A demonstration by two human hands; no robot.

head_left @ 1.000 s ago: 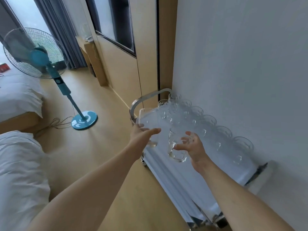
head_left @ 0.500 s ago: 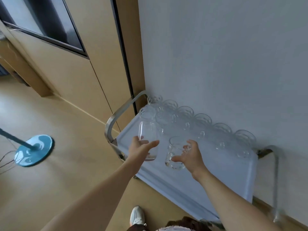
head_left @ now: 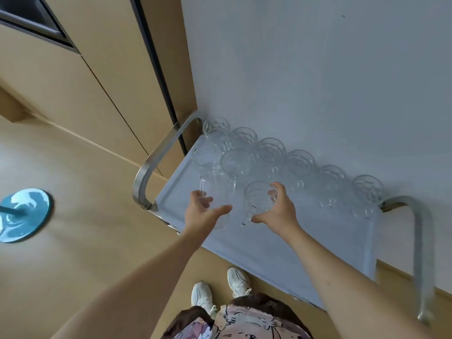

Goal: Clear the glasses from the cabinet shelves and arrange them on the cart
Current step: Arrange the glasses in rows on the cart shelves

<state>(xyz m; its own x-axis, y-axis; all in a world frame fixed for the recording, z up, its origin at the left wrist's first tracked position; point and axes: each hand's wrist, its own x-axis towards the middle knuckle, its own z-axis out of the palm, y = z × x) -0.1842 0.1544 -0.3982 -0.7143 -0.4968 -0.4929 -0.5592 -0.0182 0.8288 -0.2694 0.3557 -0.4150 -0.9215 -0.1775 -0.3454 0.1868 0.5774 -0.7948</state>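
A tall clear tumbler (head_left: 214, 204) is gripped by the left hand (head_left: 201, 215); a clear handled mug (head_left: 256, 200) is gripped by the right hand (head_left: 278, 211), above the cart (head_left: 281, 250).

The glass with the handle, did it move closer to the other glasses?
Yes. The handled glass in the right hand now sits closer to the second-row glass.

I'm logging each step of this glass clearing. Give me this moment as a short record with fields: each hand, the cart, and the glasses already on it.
left hand: grips a tall straight glass over the cart's near left part
right hand: holds a handled glass mug above the tray
cart: pale top, metal handles at both ends, against the white wall
glasses on cart: a row along the wall, two more in front at the left
floor: blue fan base at left
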